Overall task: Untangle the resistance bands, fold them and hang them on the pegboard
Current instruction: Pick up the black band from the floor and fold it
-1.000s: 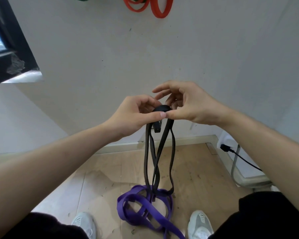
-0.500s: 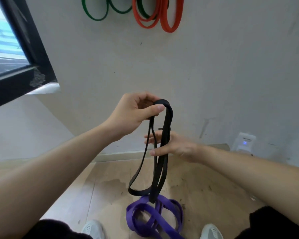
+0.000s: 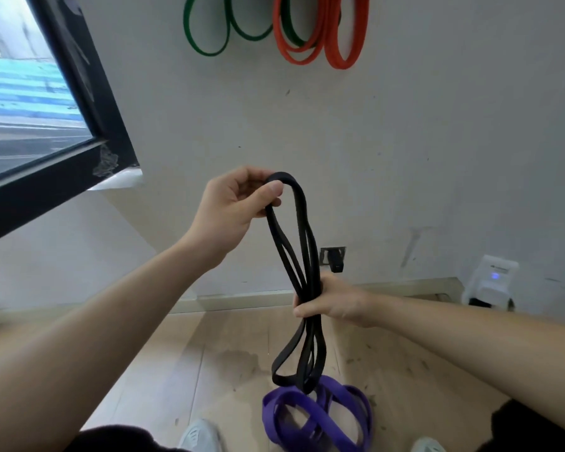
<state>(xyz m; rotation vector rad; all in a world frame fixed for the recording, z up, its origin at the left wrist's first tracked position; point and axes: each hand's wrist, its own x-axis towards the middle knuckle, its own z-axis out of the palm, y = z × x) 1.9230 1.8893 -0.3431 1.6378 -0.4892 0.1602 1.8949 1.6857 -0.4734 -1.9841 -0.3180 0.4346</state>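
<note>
The purple band point(image 3: 317, 415) lies coiled on the floor between the shoes, cut off by the lower edge. The black band point(image 3: 308, 256) hangs folded, its loops reaching the purple one. The right hand point(image 3: 336, 301), flat against the strands half a second ago, now grasps them mid-length, fingers mostly hidden. The left hand point(image 3: 232, 207) pinches the top fold. Bare wall lies beyond, below the green bands point(image 3: 206, 44) and orange bands point(image 3: 333, 50), which are cropped at the top edge.

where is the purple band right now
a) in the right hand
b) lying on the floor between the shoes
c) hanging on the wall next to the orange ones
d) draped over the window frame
b, the purple band lies in a heap on the wooden floor below the black band, which the left hand and right hand hold.
</note>
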